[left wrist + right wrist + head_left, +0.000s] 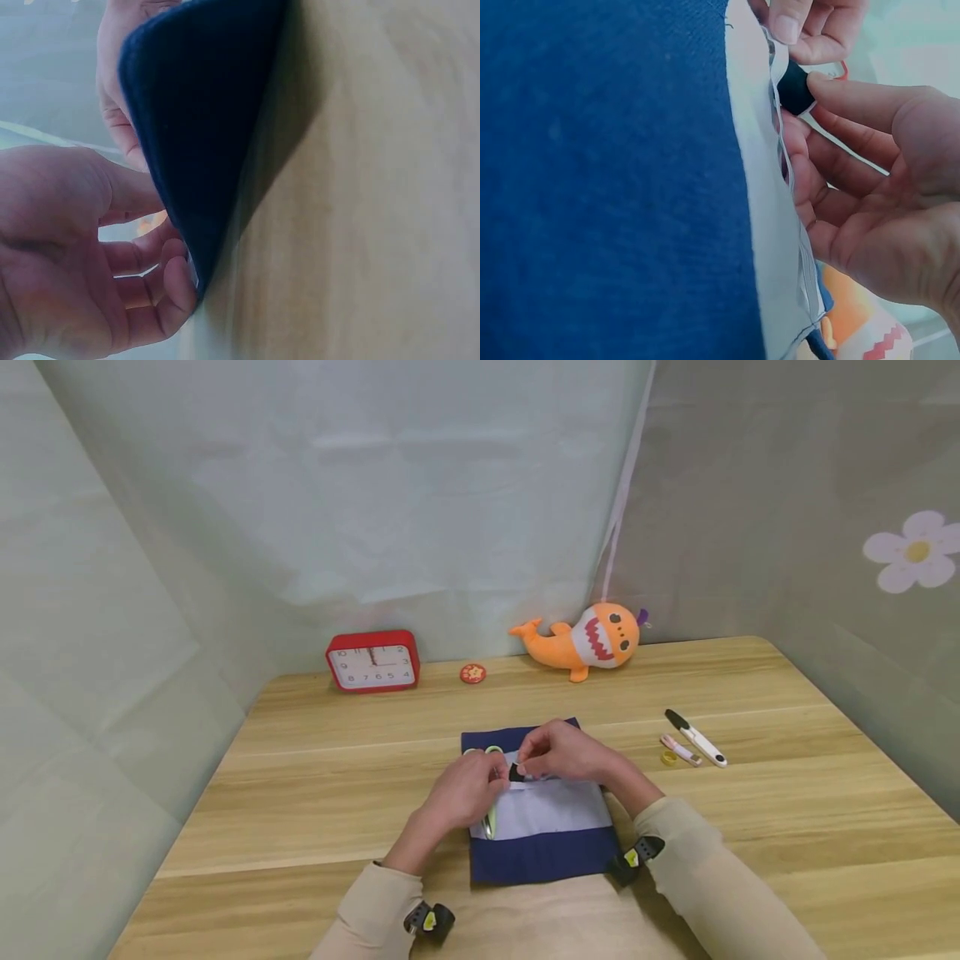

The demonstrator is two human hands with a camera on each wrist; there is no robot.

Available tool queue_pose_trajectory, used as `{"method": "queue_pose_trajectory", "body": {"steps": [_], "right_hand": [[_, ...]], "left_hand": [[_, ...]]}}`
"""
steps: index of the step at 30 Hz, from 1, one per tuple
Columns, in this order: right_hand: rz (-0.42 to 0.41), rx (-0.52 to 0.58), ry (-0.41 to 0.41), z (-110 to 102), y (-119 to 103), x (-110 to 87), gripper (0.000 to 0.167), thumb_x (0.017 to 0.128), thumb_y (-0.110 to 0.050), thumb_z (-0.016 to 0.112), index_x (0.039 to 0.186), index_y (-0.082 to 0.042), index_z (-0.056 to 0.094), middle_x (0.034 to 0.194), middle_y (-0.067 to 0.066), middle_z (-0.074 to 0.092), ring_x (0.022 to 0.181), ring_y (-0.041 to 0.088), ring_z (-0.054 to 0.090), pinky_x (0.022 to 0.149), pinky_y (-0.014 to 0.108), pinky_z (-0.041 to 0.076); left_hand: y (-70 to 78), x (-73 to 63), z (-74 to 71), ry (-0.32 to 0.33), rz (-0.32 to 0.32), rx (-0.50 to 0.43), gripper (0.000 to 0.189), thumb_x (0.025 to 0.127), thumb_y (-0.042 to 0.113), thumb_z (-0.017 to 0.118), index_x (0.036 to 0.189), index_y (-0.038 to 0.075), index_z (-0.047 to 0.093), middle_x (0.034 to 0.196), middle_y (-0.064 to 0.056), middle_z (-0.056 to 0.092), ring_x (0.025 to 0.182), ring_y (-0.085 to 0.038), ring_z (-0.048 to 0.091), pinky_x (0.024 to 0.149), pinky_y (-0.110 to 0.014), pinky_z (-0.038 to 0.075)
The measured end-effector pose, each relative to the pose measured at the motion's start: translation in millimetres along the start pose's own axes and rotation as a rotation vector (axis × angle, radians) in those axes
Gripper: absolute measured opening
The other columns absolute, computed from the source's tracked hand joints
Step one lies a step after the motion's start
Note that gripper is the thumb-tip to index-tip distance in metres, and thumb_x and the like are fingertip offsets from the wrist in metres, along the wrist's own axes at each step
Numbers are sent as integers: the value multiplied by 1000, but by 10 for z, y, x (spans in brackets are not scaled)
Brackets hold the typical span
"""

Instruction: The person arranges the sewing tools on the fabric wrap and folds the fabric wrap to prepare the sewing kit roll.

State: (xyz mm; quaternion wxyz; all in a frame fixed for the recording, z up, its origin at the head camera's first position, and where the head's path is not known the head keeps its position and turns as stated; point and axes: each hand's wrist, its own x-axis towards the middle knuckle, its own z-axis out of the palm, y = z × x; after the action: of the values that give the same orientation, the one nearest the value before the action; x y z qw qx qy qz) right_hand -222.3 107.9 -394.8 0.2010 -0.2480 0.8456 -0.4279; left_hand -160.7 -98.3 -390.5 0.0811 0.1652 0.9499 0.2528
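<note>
A fabric organizer (543,857), navy along its ends with a pale pocket panel (555,810) between, lies before me. My left hand (468,787) pinches the pale pocket's upper edge, its thumb on the white rim in the right wrist view. My right hand (564,752) holds a small black piece (795,88) between thumb and fingers at the pocket opening; what it is I cannot tell. Light-green scissors (490,822) sit in the organizer beside my left hand, partly hidden by it. From the left wrist view, the organizer's navy underside (195,112) is lifted off the table at a corner.
A white-handled knife with a dark blade cover (697,739), a pink-and-white USB stick (680,750) and a small yellow ring (668,758) lie at right. Along the back stand a red clock (373,662), a round red badge (472,673) and an orange plush shark (577,643).
</note>
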Motion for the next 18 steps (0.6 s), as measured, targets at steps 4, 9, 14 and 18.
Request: {"method": "queue_pose_trajectory", "body": {"steps": [4, 9, 14, 18], "right_hand": [[14, -23, -21, -1, -19, 11, 8, 99, -13, 72, 94, -9, 76, 81, 2, 69, 71, 15, 60, 67, 30, 47], [35, -39, -29, 6, -53, 33, 12, 102, -13, 66, 95, -9, 75, 83, 2, 68, 72, 14, 62, 68, 29, 48], [35, -35, -29, 25, -89, 33, 14, 103, -9, 63, 96, -7, 75, 79, 3, 67, 69, 14, 59, 66, 28, 47], [28, -51, -33, 32, -98, 38, 13, 103, -10, 64, 98, -7, 75, 77, 2, 65, 67, 13, 57, 64, 27, 46]], "left_hand": [[0, -6, 1, 5, -3, -4, 8, 104, 13, 65, 96, 11, 66, 86, -3, 57, 85, -19, 51, 73, -32, 42], [0, -1, 7, 18, 5, 15, 9, 104, 12, 63, 96, 9, 66, 85, -3, 57, 84, -19, 52, 76, -33, 43], [-6, 9, 13, 12, 4, 23, 10, 104, 12, 62, 96, 9, 65, 87, -4, 57, 85, -19, 52, 77, -35, 45], [-4, 13, 14, 1, -6, 18, 10, 105, 13, 62, 97, 8, 65, 88, -4, 57, 87, -20, 53, 78, -35, 46]]}}
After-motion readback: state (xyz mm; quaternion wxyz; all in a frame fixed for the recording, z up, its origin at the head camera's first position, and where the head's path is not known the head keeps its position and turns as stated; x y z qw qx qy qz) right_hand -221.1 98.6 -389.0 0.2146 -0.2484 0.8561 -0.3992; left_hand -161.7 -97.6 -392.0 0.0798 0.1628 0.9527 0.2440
